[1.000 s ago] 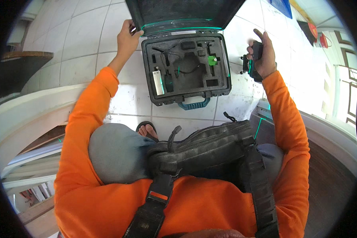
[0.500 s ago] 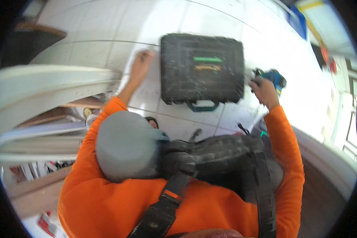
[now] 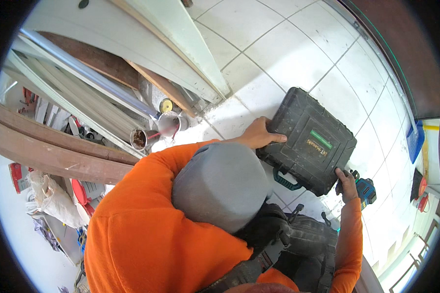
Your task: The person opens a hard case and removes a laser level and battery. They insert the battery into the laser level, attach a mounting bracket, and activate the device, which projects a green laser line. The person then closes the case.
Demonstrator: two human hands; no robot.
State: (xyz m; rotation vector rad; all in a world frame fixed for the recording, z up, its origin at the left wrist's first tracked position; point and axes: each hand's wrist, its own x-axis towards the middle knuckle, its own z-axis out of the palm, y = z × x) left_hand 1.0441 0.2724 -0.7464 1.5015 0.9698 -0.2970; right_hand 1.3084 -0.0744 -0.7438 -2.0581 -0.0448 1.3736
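A scuffed black hard plastic tool case [image 3: 303, 146], closed, lies at an angle before me with its teal carrying handle [image 3: 286, 179] towards my body. My left hand [image 3: 263, 135] grips the case's left edge, thumb over the lid and the fingers partly hidden. At the near right corner, my right hand [image 3: 348, 185] holds the case edge with its thumb against the side. A small dark piece shows by those fingers; I cannot tell whether it is part of the case. Just right of that hand stands a teal and black tool [image 3: 366, 191].
White floor tiles [image 3: 274, 53] surround the case. Long panels and boards [image 3: 146, 53] lean at the left, above two open cans [image 3: 154, 132]. My grey-clad knee [image 3: 220, 183] is close to the case. A blue dustpan-like object [image 3: 415, 141] stands at the far right.
The view has turned, so the case now appears slanted and farther right. My left hand has gone from beside the case onto its left edge. My right hand has come to the case's corner.
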